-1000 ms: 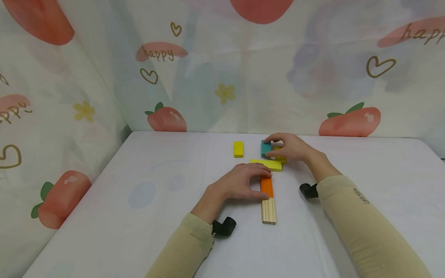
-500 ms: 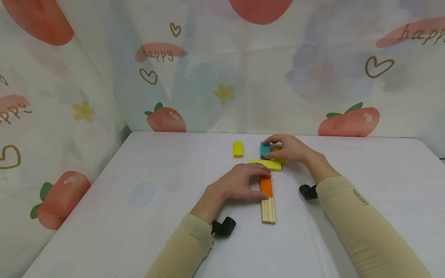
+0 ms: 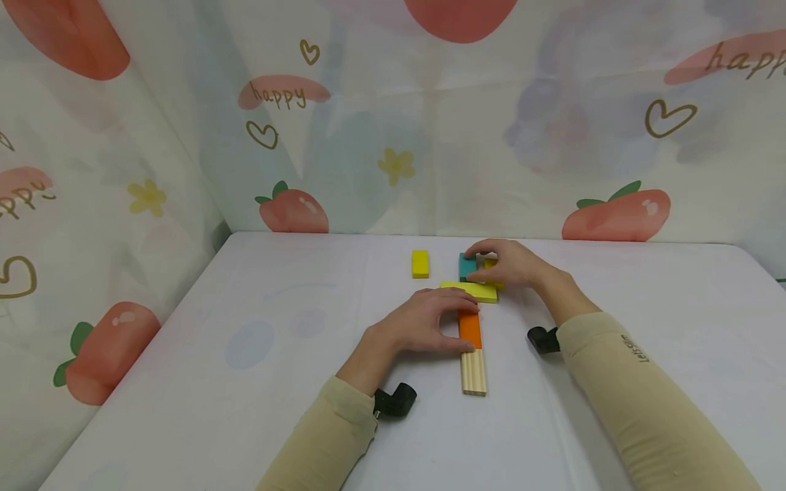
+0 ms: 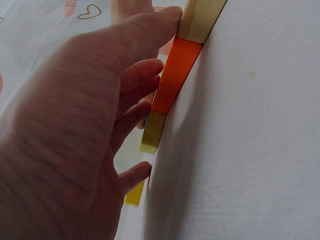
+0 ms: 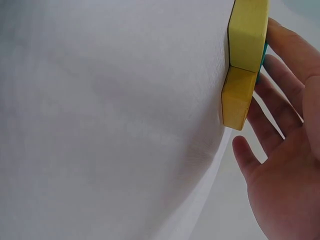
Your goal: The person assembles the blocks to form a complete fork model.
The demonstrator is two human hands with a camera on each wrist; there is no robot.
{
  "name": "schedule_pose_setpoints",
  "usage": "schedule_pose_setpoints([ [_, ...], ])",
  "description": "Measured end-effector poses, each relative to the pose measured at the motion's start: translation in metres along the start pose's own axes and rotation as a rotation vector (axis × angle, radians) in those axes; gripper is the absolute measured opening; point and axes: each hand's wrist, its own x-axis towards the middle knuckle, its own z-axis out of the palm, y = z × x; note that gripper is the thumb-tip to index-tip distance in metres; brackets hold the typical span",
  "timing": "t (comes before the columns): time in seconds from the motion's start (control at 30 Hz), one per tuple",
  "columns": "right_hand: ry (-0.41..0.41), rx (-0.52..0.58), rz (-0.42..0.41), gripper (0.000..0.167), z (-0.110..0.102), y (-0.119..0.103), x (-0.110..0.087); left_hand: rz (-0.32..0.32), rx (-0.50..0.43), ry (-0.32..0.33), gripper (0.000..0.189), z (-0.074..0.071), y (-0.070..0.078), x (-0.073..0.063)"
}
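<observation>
My right hand (image 3: 518, 262) pinches a teal block (image 3: 467, 266) at its two ends, thumb on the near end. That block lies just behind a crosswise light yellow block (image 3: 488, 294). A deeper yellow block (image 3: 489, 262) beside the teal one is partly hidden by my right thumb and palm. Nearer, an orange block (image 3: 470, 329) meets the crosswise block, and a grooved natural-wood block (image 3: 473, 374) continues the line. My left hand (image 3: 424, 320) rests along the orange block (image 4: 175, 75), thumb by its joint with the wood and extended fingers near its far end.
Alone to the left at the back lies another yellow block (image 3: 420, 264). The white table (image 3: 184, 409) is bordered behind and on the left by a printed curtain (image 3: 368, 136). Black camera mounts (image 3: 396, 400) stick out from both wrists.
My right hand has drawn the teal block slightly nearer, so it now sits close up to the crosswise yellow block. The left hand stays in place.
</observation>
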Motion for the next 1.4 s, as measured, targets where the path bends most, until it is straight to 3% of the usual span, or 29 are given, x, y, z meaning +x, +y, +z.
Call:
schedule_pose_setpoints([
  [1.4, 0.019, 0.048, 0.021, 0.049, -0.0041, 0.0077, 0.0009, -0.008, 0.012, 0.001, 0.054, 0.0012, -0.0004, -0.0001],
])
